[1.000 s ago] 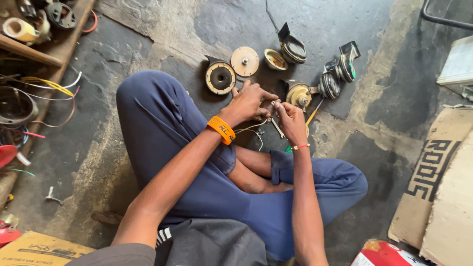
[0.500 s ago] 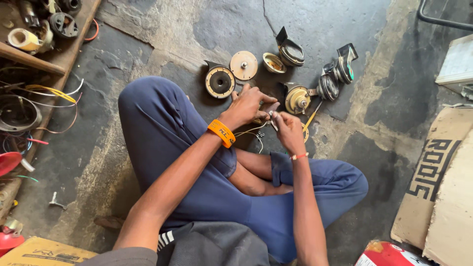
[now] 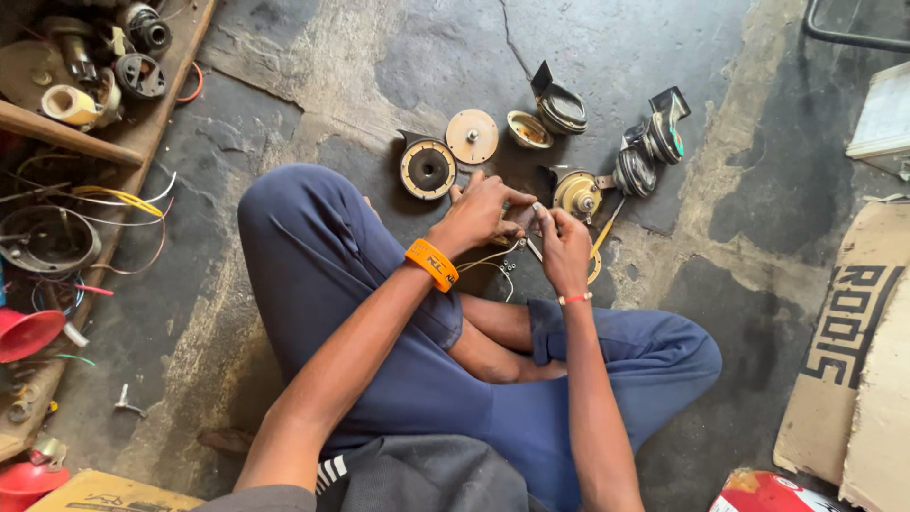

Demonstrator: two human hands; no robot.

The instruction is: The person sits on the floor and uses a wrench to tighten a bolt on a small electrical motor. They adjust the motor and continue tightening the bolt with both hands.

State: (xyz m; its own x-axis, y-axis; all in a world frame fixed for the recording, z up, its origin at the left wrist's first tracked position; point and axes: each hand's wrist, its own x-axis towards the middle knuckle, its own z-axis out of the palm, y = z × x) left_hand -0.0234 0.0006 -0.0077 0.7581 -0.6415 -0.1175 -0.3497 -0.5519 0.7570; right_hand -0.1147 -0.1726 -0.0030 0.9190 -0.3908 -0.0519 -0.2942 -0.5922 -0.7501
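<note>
here, left hand (image 3: 482, 210) and right hand (image 3: 563, 245) pinching perhaps a small part (image 3: 524, 218), brown cardboard (image 3: 853, 351) rightward

Small part pinched between left hand (image 3: 482, 213) and right hand (image 3: 565, 248) mostly covered by fingers, too small to tell its kind, red funnel (image 3: 27, 334) cut by left edge, cardboard sheet (image 3: 853, 360) cut by right edge, red tin (image 3: 773, 493) cut off at bottom.

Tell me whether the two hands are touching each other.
Touching: the head view shows the left hand and right hand meeting around a small part.
</note>
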